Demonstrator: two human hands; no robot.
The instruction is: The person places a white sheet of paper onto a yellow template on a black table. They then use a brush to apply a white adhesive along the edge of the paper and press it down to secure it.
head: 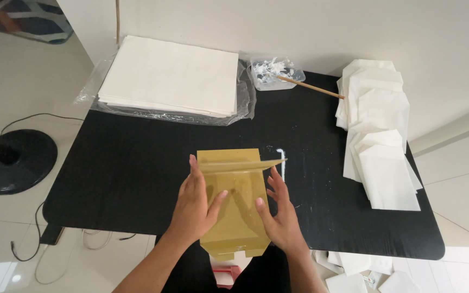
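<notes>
A tan cardboard piece (238,217) lies on the black table (131,173) near its front edge, with its far part folded up and over. My left hand (194,203) rests flat on the left side of the cardboard, fingers reaching up to the raised flap (240,164). On the right side my right hand (279,211) presses the cardboard, its thumb on the surface and fingers spread toward the flap's edge.
A stack of large white sheets (172,76) on clear plastic lies at the back left. A small clear tub (273,73) with white paste holds a wooden stick (310,87). Folded white paper pieces (378,130) are piled along the right. A fan base (12,160) stands on the floor.
</notes>
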